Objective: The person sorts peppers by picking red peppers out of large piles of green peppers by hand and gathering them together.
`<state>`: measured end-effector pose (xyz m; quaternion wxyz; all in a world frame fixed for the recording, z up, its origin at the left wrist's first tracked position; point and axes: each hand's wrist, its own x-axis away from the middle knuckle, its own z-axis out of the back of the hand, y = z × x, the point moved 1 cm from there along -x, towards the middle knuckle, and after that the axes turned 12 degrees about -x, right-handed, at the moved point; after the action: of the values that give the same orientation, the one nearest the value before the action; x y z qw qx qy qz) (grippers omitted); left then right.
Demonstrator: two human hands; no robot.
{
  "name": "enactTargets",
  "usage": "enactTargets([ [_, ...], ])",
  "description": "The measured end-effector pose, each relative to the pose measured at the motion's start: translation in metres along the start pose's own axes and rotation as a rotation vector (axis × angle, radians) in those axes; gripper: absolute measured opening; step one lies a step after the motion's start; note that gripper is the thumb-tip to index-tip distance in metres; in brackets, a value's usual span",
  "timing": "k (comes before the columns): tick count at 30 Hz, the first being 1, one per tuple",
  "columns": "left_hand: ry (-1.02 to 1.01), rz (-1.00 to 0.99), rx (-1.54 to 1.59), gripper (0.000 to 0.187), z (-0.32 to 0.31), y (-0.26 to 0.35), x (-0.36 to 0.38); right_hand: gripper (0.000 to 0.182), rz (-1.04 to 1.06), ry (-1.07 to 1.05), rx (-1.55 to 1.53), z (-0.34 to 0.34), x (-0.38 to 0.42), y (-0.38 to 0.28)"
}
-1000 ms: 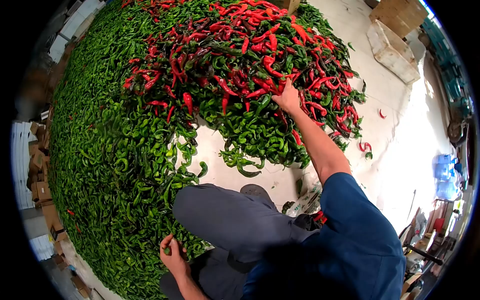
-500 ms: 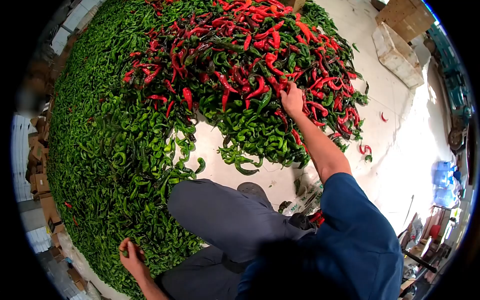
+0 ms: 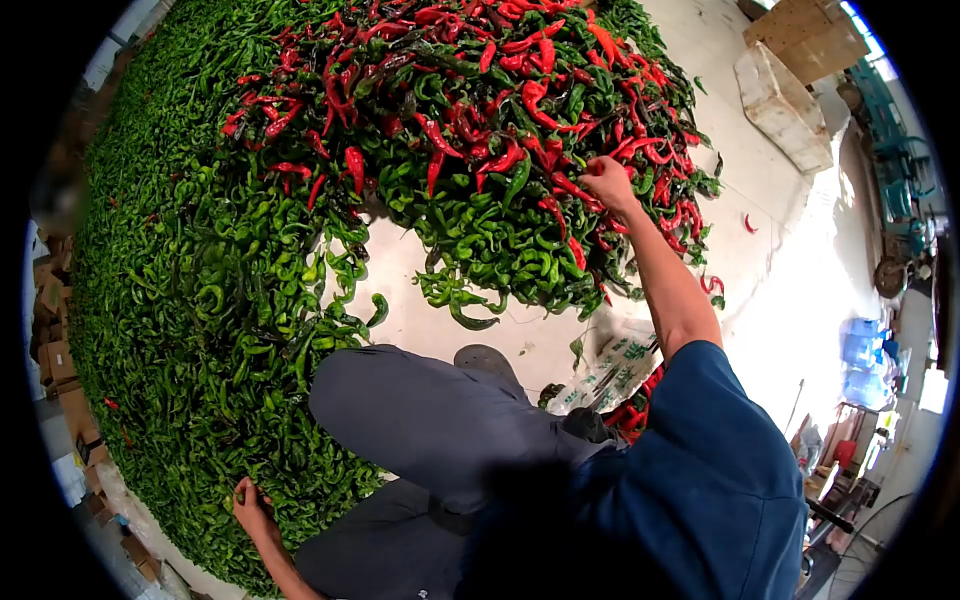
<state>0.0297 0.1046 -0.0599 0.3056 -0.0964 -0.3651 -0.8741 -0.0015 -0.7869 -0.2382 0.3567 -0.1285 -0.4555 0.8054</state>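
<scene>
My right hand (image 3: pixel 607 184) reaches out over a heap of mixed red and green chili peppers (image 3: pixel 470 110). Its fingers are curled closed at the heap's near right side, touching the peppers; whatever is between them is hidden. A long red pepper (image 3: pixel 574 190) lies right beside the fingertips. Low on the left, my left hand (image 3: pixel 256 510) hovers at the edge of a wide spread of green peppers (image 3: pixel 200 350). Thumb and fingers are pinched together there, with a bit of a green pepper (image 3: pixel 239 497) showing at the tips.
A printed plastic bag (image 3: pixel 612 372) with red peppers (image 3: pixel 632 412) lies beside my leg. Pale floor (image 3: pixel 400 275) shows between the heaps. To the right are a white foam box (image 3: pixel 782 105), a wooden box (image 3: pixel 808 40) and blue water jugs (image 3: pixel 865 360). Cardboard boxes (image 3: pixel 60 365) line the left.
My right hand has moved to the right across the mixed heap, and its fingers are more curled. My left hand stays low at the green spread. The whole view has shifted slightly.
</scene>
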Motion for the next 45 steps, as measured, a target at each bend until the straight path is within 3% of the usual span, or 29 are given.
enactTargets([
  [3, -0.012, -0.050, -0.041, 0.023, -0.006, 0.010, 0.003, 0.066, 0.057, -0.163, 0.182, -0.021, 0.019, -0.034],
  [5, -0.045, -0.098, -0.137, 0.025, -0.007, 0.010, 0.006, 0.076, 0.229, -0.212, 0.306, -0.032, 0.030, -0.052],
  [6, -0.066, -0.136, -0.173, 0.025, -0.009, 0.007, 0.003, 0.084, 0.096, -0.302, 0.448, -0.037, 0.029, -0.054],
  [9, -0.098, -0.175, -0.205, 0.026, -0.009, 0.006, 0.004, 0.089, 0.024, -0.302, 0.594, -0.048, 0.038, -0.062],
  [13, -0.078, -0.137, -0.175, 0.026, -0.005, 0.003, 0.010, 0.085, -0.011, -0.202, 0.558, -0.061, 0.042, -0.057],
  [16, -0.080, -0.112, -0.189, 0.027, -0.002, -0.007, 0.004, 0.077, -0.052, -0.265, 0.562, -0.061, 0.039, -0.056],
  [22, -0.077, -0.136, -0.153, 0.028, -0.002, -0.012, 0.000, 0.070, 0.098, -0.286, 0.726, -0.047, 0.054, -0.075],
  [27, -0.062, -0.111, -0.161, 0.026, -0.006, -0.005, 0.006, 0.070, -0.017, -0.333, 0.229, -0.023, 0.036, -0.049],
  [29, -0.060, -0.117, -0.177, 0.026, -0.005, -0.005, 0.004, 0.065, -0.183, -0.442, -0.145, -0.015, 0.034, -0.038],
  [32, -0.066, -0.117, -0.164, 0.026, -0.006, -0.004, 0.002, 0.053, -0.352, -0.405, -0.400, 0.000, 0.052, -0.050],
  [36, -0.066, -0.139, -0.172, 0.027, -0.007, -0.001, 0.004, 0.055, -0.454, -0.357, -0.842, 0.008, 0.067, -0.043],
  [39, -0.079, -0.144, -0.165, 0.027, -0.010, 0.001, 0.001, 0.055, -0.618, -0.450, -1.231, 0.008, 0.068, -0.044],
  [43, -0.105, -0.142, -0.168, 0.027, -0.009, -0.004, -0.005, 0.055, -0.508, -0.479, -1.444, -0.008, 0.059, -0.050],
  [45, -0.110, -0.138, -0.179, 0.026, -0.008, -0.004, -0.007, 0.054, -0.488, -0.382, -1.439, -0.013, 0.057, -0.053],
])
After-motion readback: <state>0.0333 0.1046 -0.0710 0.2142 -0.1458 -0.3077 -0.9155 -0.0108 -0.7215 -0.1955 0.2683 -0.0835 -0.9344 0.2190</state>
